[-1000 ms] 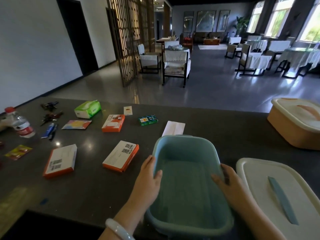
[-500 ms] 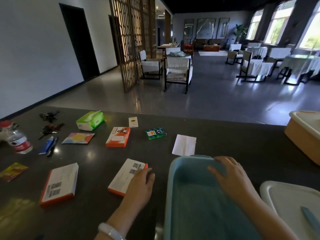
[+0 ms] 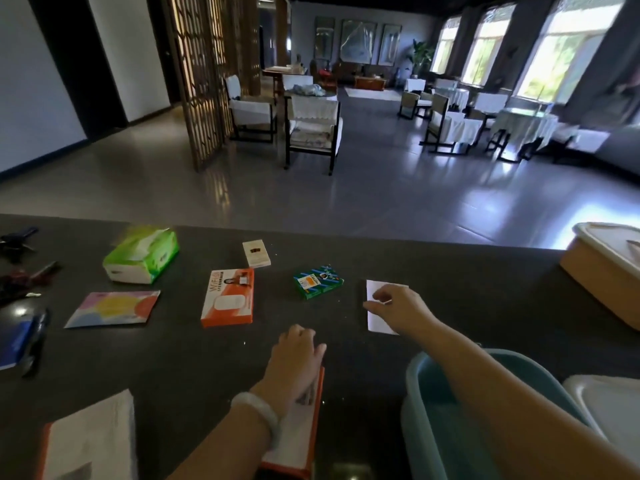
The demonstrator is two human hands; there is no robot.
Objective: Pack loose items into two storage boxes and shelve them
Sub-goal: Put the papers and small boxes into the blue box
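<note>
Our left hand point(image 3: 298, 355) lies palm down, fingers bent, on the far end of a flat orange-edged cardboard box with a white label point(image 3: 294, 441); whether it grips the box we cannot tell. Our right hand point(image 3: 398, 308) rests on a white paper slip point(image 3: 375, 322), fingertips curled at its edge. Beneath our right forearm sits the open teal plastic storage box point(image 3: 450, 427). A small green carton point(image 3: 318, 281) lies just left of the right hand, and the lidded orange plastic storage box point(image 3: 602, 271) far to its right.

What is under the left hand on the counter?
An orange-and-white box lies flat under the left hand, which rests on its far end. The hand and wrist cover much of its top; the label beneath cannot be read.
</note>
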